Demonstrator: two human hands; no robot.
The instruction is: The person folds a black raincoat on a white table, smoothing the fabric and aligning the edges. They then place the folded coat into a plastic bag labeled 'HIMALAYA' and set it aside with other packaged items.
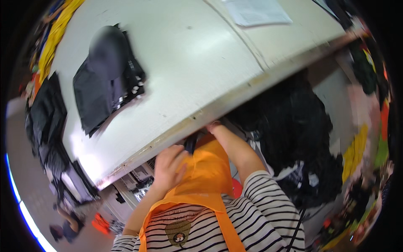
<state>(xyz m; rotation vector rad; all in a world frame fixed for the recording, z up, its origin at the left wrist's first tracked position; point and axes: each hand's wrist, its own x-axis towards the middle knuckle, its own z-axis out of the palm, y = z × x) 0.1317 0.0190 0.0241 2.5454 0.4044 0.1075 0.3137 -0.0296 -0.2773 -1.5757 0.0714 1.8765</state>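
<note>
My left hand point(168, 166) is in front of the orange apron point(205, 166) I wear, just below the table's near edge. Its fingers are loosely bent, with a gap between thumb and fingertips, and I see nothing held in it. A small black piece point(191, 143) shows beside its fingertips; I cannot make out its kind. My right hand point(214, 126) reaches in at the table edge, and its fingers are hidden there. On the pale table point(180, 75) lies a stack of folded black garments point(103, 80) with small white tags along one side.
A large heap of black cloth point(289, 134) lies below the table at right. White sheets point(256, 11) rest at the table's far side. More black garments point(46, 113) hang over the left edge, near yellow cloth point(58, 35). Another person point(69, 224) is at lower left.
</note>
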